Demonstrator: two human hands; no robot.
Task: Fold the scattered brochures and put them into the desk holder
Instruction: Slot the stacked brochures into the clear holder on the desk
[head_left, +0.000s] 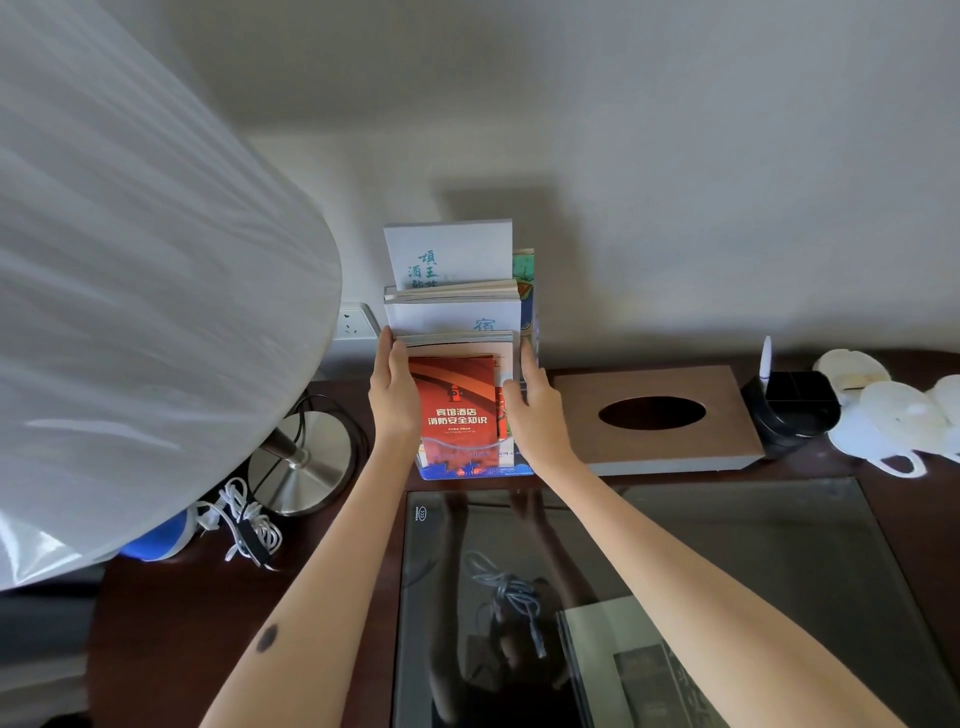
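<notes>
- Standing over the dark wooden desk (883, 519), the person reaches both bare arms toward the clear tiered brochure holder (524, 467) against the wall at twelve o'clock.
- The left hand (395, 384) lies flat against the holder's left side, fingers straight and together, not curled round anything.
- The right hand (530, 400) mirrors it on the right side, fingers extended upward along the stack's edge; neither hand pinches a sheet, both press inward as if squaring the stack.
- The red brochure (457, 410) with white Chinese lettering stands upright in the front pocket, between the two palms.
- Behind it rise two higher tiers of white booklets (449, 254), with a green-printed leaflet (523, 267) showing at their right edge.
- I judge this the closing step: the folded brochures are already seated, and the hands are tidying them.
- No loose brochure shows on the desk, though a printed sheet (623, 654) lies under or reflected in the glass desk pad (779, 545) at five o'clock; I cannot tell which.
- The next move likely calls for releasing the sides gently, so the light holder does not tip or slide.
- At three o'clock sits the wooden tissue box (727, 405), then a black pen tray (789, 410); the lamp base (311, 462) stands at nine o'clock.
</notes>
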